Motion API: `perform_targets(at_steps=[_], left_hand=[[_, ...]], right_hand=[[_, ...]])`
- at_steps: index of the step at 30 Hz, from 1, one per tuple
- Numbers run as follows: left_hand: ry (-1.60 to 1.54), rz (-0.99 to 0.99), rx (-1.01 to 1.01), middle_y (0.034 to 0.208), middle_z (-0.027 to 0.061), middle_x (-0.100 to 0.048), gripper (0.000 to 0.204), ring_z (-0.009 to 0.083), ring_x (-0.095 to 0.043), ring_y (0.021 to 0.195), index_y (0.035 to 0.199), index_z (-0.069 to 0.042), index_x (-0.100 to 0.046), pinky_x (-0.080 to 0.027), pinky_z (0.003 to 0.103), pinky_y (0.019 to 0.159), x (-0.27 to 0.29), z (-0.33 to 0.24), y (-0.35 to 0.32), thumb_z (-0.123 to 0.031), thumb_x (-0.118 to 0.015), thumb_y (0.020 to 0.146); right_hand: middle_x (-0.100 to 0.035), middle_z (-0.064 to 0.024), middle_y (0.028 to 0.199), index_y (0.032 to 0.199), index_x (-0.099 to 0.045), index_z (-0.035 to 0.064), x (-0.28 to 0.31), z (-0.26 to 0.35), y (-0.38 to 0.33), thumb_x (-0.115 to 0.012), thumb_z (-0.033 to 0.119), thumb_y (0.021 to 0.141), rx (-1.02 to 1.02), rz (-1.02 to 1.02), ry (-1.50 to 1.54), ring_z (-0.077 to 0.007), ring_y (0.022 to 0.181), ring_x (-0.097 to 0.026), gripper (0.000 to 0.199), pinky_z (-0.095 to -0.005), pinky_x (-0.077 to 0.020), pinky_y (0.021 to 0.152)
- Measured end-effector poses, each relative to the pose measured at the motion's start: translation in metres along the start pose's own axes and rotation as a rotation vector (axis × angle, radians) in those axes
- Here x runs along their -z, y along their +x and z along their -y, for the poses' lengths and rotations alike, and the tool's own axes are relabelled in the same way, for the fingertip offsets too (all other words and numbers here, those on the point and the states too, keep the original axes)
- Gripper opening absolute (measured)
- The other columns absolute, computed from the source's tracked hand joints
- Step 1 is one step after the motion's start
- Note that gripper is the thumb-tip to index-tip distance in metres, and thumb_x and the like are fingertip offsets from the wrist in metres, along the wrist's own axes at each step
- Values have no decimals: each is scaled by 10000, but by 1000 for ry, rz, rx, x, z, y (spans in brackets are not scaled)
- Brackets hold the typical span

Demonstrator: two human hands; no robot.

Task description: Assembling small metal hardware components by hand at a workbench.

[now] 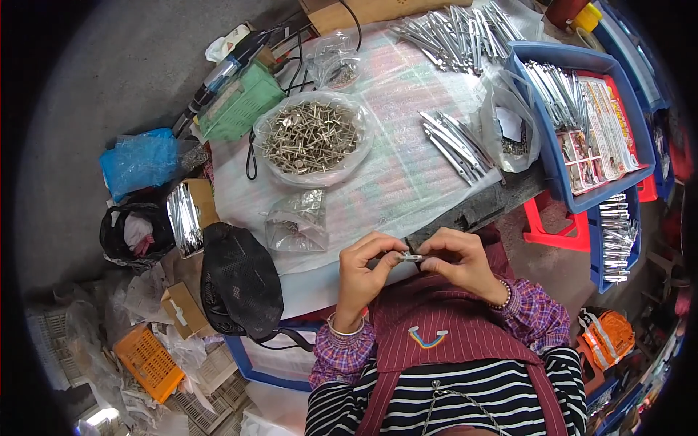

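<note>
Close in front of my apron, both hands meet over a small silvery metal part. My left hand pinches its left end between thumb and forefinger. At its right end, my right hand is closed in a similar pinch. The fingers cover much of the part, so its exact kind is hard to make out. Beyond the hands, a few long silvery metal strips lie near the table's edge. A clear bag with small metal pieces rests on the table to the left of my hands.
A plastic-lined bowl holds many rivet-like pins. More metal strips are heaped at the far side. On the right are a blue tray, a bag of small parts and a red stool. A black mesh bag lies left.
</note>
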State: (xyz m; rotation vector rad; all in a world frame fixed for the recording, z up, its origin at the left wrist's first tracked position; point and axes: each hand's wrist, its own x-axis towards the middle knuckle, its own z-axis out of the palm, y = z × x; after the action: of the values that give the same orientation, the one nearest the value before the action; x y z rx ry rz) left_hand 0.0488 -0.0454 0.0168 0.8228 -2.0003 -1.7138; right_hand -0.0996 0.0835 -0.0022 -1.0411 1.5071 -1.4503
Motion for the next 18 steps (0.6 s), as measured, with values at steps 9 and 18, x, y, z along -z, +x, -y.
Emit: perform_targets(at_steps=[9, 18], left_hand=[[61, 168, -31, 763, 102, -633, 148, 178, -606, 709, 808, 7, -672, -462, 267, 640, 7, -12, -1, 56, -628, 675], [207, 252, -128, 754, 97, -626, 168, 204, -602, 690, 798, -5, -676, -463, 284, 608, 15, -14, -2, 70, -656, 649]], right_hand=[[-599, -88, 807, 882, -625, 39, 0, 4, -2, -691, 0, 666, 406, 27, -318, -240, 684, -606, 229, -312, -480, 574], [-592, -91, 824, 910, -615, 33, -3, 0, -6, -694, 3, 654, 481, 53, -376, -253, 682, -591, 270, -328, -472, 574]])
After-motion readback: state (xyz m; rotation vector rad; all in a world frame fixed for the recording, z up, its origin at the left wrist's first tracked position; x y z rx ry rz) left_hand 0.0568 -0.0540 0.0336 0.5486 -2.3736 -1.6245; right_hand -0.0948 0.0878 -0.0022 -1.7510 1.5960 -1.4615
